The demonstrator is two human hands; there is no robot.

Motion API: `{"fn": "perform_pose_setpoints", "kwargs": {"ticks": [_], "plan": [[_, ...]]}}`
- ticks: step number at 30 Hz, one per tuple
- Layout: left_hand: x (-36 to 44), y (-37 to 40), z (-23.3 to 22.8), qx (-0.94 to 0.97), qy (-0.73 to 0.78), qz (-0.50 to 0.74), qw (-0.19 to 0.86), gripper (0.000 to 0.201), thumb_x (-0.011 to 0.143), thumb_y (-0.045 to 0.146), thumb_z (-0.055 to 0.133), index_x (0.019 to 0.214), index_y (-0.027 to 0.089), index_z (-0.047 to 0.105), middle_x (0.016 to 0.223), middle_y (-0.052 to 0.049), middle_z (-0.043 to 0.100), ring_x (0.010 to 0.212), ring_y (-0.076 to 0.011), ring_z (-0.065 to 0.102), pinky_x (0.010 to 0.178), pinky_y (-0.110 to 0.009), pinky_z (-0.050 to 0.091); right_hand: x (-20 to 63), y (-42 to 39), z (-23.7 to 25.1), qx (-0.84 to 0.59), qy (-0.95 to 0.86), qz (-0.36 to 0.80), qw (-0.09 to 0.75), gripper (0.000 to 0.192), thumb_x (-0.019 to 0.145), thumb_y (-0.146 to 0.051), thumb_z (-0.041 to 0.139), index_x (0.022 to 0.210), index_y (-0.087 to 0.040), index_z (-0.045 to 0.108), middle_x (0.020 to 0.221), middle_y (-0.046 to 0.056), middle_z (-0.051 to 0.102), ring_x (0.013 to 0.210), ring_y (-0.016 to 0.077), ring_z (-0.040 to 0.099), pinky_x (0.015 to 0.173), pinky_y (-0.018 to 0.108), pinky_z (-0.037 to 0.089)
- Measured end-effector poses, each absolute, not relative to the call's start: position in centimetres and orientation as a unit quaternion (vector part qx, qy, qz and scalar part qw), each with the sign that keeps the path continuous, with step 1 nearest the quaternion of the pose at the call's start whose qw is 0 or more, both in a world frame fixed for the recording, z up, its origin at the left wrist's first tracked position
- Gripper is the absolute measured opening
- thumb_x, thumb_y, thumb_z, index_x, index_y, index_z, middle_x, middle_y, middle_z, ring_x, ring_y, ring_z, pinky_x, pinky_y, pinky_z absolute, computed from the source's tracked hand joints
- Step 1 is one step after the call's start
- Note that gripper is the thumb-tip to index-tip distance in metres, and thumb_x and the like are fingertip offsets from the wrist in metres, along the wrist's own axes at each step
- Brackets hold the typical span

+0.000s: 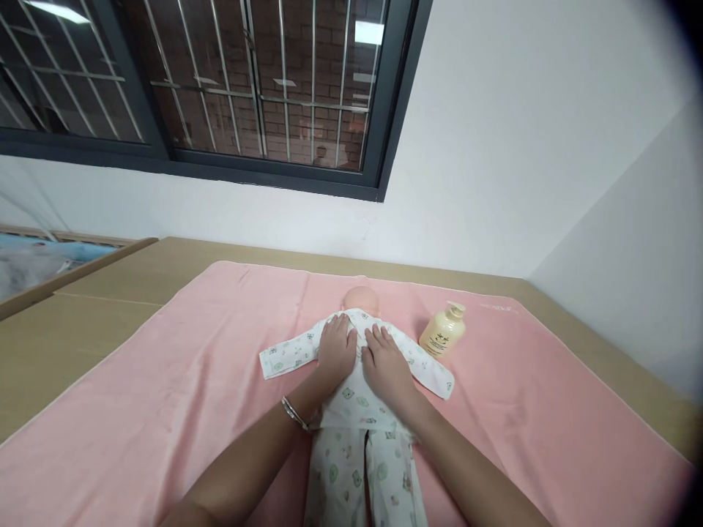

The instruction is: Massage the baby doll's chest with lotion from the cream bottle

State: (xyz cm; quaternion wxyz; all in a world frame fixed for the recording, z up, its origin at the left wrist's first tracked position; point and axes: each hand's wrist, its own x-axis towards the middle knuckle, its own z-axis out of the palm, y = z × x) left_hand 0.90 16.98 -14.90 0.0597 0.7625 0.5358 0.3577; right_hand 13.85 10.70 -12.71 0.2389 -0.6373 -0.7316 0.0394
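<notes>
- Baby doll (pixel 359 380): lies lengthwise at the centre of the scene, head at the far end, legs running off the near edge of the view. It wears a white printed sleepsuit (pixel 351 406), with both sleeves spread out to left and right.
- Doll's head (pixel 361 298): bare and pale pink, just beyond the fingertips of both hands; which way the face is turned cannot be told.
- Left hand (pixel 336 348): open, palm down, fingers spread flat on the doll's upper body, left of its midline. It grips nothing.
- Right hand (pixel 384 360): open, palm down, flat on the doll's upper body, right of the midline. It lies just beside the left hand, with a narrow strip of sleepsuit between them.
- Bracelet (pixel 295 413): a thin metal band on the left wrist.
- Pink towel (pixel 165 380): spread wide under the doll, covering most of the surface.
- Bench (pixel 82 315): tan top that carries the towel, bare along the left and far edges.
- Pump bottle (pixel 442 331): cream-coloured, lying tilted on the towel, to the right of the doll and near its right-hand sleeve; not touched by either hand.
- Window (pixel 220 88): dark-framed and barred, set in the white wall at far left.
</notes>
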Motion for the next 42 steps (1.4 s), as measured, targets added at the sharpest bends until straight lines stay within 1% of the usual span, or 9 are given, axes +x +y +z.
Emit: {"fn": "perform_pose_setpoints", "kwargs": {"ticks": [5,10,18,25,31,34,36,39,42], "plan": [[1.1,16.8,-15.7,0.76,0.522,0.381,0.068,0.043,0.091,0.026,0.036,0.13,0.014,0.049,0.137,-0.012,0.052,0.132,-0.0259,0.041,0.113,-0.048,0.028,15.2,12.4,-13.6,-0.632,-0.714,0.064,0.295,0.049,0.096,-0.034,0.031,0.142,-0.016,0.039,0.15,0.008,0.033,0.141,0.0227,0.02,0.116,0.046,0.013],[1.2,16.7,-15.6,0.764,0.528,0.364,0.071,0.043,0.091,0.026,0.036,0.13,0.013,0.049,0.138,-0.012,0.051,0.133,-0.0261,0.039,0.113,-0.048,0.027,15.4,12.4,-14.0,-0.63,-0.707,0.065,0.316,0.049,0.096,-0.033,0.031,0.142,-0.018,0.039,0.15,0.006,0.033,0.141,0.0209,0.02,0.116,0.045,0.013],[1.2,16.7,-15.2,0.766,0.53,0.356,0.077,0.045,0.091,0.026,0.036,0.131,0.01,0.048,0.138,-0.012,0.05,0.133,-0.0263,0.039,0.114,-0.048,0.026,15.3,12.3,-13.8,-0.632,-0.706,0.064,0.313,0.049,0.096,-0.033,0.031,0.142,-0.018,0.039,0.15,0.006,0.033,0.141,0.0211,0.02,0.115,0.045,0.013],[1.2,16.7,-15.2,0.766,0.533,0.353,0.076,0.044,0.091,0.026,0.036,0.131,0.011,0.048,0.138,-0.012,0.05,0.133,-0.0257,0.038,0.114,-0.047,0.026,15.0,12.0,-13.4,-0.647,-0.704,0.059,0.287,0.05,0.097,-0.033,0.029,0.142,-0.015,0.037,0.151,0.01,0.031,0.141,0.0253,0.019,0.115,0.047,0.012],[1.1,16.5,-14.8,0.778,0.532,0.328,0.065,0.044,0.093,0.026,0.035,0.132,0.01,0.046,0.141,-0.015,0.046,0.136,-0.0289,0.034,0.112,-0.052,0.024,14.4,11.7,-12.8,-0.667,-0.696,0.079,0.254,0.052,0.096,-0.033,0.027,0.144,-0.014,0.034,0.152,0.01,0.027,0.142,0.0284,0.017,0.113,0.052,0.013],[0.9,16.5,-14.4,0.789,0.527,0.31,0.058,0.045,0.093,0.026,0.033,0.135,0.012,0.044,0.143,-0.016,0.043,0.137,-0.0312,0.031,0.111,-0.054,0.025,13.9,11.2,-12.7,-0.675,-0.693,0.076,0.242,0.051,0.096,-0.032,0.027,0.144,-0.018,0.035,0.153,0.009,0.026,0.142,0.0303,0.016,0.111,0.057,0.015],[0.7,16.4,-14.1,0.798,0.522,0.298,0.052,0.045,0.093,0.025,0.032,0.135,0.014,0.044,0.144,-0.015,0.042,0.138,-0.032,0.029,0.11,-0.055,0.025,13.6,10.8,-12.7,-0.67,-0.699,0.064,0.243,0.049,0.096,-0.031,0.027,0.143,-0.02,0.038,0.153,0.008,0.026,0.142,0.0301,0.016,0.111,0.056,0.015],[0.7,16.1,-13.7,0.808,0.516,0.282,0.033,0.044,0.093,0.023,0.03,0.135,0.016,0.045,0.142,-0.013,0.044,0.137,-0.0305,0.03,0.109,-0.054,0.027,13.7,10.8,-12.7,-0.662,-0.703,0.065,0.25,0.048,0.096,-0.031,0.028,0.142,-0.022,0.039,0.152,0.007,0.027,0.142,0.0289,0.017,0.112,0.054,0.015],[1.1,15.0,-13.3,0.811,0.518,0.273,0.011,0.044,0.092,0.02,0.031,0.133,0.015,0.047,0.139,-0.015,0.047,0.134,-0.0299,0.036,0.107,-0.053,0.031,14.6,11.5,-12.6,-0.652,-0.705,0.085,0.266,0.048,0.097,-0.034,0.029,0.142,-0.022,0.039,0.152,0.008,0.028,0.142,0.0271,0.019,0.112,0.053,0.014]]}}
